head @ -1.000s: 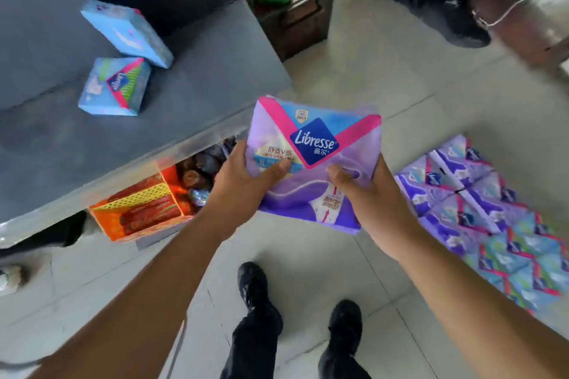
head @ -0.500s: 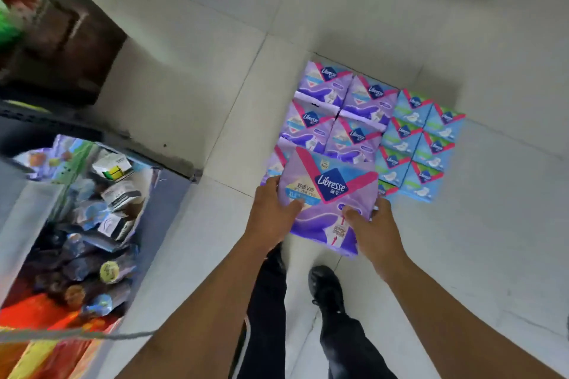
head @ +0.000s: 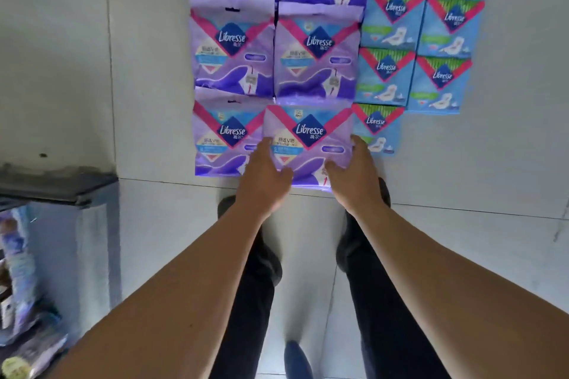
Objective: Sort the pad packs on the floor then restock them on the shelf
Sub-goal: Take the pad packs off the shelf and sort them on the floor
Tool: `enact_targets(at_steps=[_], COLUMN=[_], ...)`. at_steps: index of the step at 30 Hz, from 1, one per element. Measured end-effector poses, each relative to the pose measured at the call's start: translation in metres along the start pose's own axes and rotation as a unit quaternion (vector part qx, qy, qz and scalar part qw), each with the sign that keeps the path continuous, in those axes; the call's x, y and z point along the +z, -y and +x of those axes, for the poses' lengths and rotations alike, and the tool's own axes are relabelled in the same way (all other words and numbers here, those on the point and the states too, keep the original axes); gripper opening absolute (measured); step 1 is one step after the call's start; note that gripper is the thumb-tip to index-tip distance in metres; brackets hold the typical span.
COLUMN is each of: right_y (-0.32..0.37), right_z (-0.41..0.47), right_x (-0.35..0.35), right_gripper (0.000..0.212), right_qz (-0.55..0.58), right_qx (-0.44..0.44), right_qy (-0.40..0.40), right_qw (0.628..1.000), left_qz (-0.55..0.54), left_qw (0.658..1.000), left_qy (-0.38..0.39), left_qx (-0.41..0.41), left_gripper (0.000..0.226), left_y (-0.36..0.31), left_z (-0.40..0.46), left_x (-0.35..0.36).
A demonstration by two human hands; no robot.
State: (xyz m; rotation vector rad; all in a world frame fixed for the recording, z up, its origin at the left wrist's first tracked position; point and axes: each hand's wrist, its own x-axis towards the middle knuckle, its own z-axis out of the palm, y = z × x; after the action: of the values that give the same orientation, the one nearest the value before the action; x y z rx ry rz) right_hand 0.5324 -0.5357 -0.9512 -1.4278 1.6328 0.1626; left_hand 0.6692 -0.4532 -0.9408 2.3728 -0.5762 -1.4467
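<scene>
While the person leans forward over a pale tiled floor [head: 147, 77], both bare arms reach down toward a purple Libresse pad pack [head: 308, 144] lying at the near end of a sorted grid of packs. Left hand [head: 264, 177] rests on the pack's lower left edge, thumb lying over its front and fingers extended up along its side. Right hand [head: 354, 174] sits at the lower right edge in the same way, thumb over the front, fingers running up the side. Both hands hold the pack lightly between them at its edges; whether it lies fully flat on the floor cannot be told.

To the left of this pack, touching or slightly overlapped by it, lies another purple pack [head: 221, 138]. Beyond these, two columns of purple packs [head: 271, 52] run away from the viewer, edge to edge, each showing the dark blue diamond logo with pink bands. On the right side, just beside the purple columns, lie two columns of smaller blue packs [head: 415, 49] with green tops and the same logo. One single blue pack [head: 377, 129] sits nearest the viewer, just right of the held pack and close to the right hand's fingertips.

Below the hands, dark trouser legs and black shoes [head: 363, 243] stand on the tiles. At the lower left, a grey shelf unit [head: 77, 224] holds blurred packaged goods [head: 18, 280].
</scene>
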Motion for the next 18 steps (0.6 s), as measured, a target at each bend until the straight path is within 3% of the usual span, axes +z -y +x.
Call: enact_targets(at_steps=[5, 9, 14, 16, 18], right_y=[-0.022, -0.029, -0.036, -0.035, -0.031], right_z=[0.045, 0.051, 0.051, 0.048, 0.042], right_x=[0.02, 0.025, 0.029, 0.029, 0.029], right_gripper=[0.071, 0.073, 0.074, 0.082, 0.089], right_qz=[-0.023, -0.085, -0.124, -0.177, -0.274], right_qx=[-0.042, -0.043, -0.063, -0.078, -0.156], right_qy=[0.025, 0.046, 0.061, 0.056, 0.016], right_qw=[0.999, 0.994, 0.988, 0.98, 0.949], left_qz=[0.065, 0.176, 0.289, 0.327, 0.356], left_qw=[0.998, 0.983, 0.956, 0.943, 0.931], left_qy=[0.002, -0.04, -0.001, 0.008, -0.016], left_qx=[0.015, 0.033, 0.047, 0.057, 0.078], left_gripper=[0.069, 0.067, 0.072, 0.071, 0.071], left_y=[0.007, 0.014, 0.016, 0.016, 0.018], left_z=[0.043, 0.051, 0.049, 0.05, 0.05], left_x=[0.033, 0.041, 0.032, 0.026, 0.019])
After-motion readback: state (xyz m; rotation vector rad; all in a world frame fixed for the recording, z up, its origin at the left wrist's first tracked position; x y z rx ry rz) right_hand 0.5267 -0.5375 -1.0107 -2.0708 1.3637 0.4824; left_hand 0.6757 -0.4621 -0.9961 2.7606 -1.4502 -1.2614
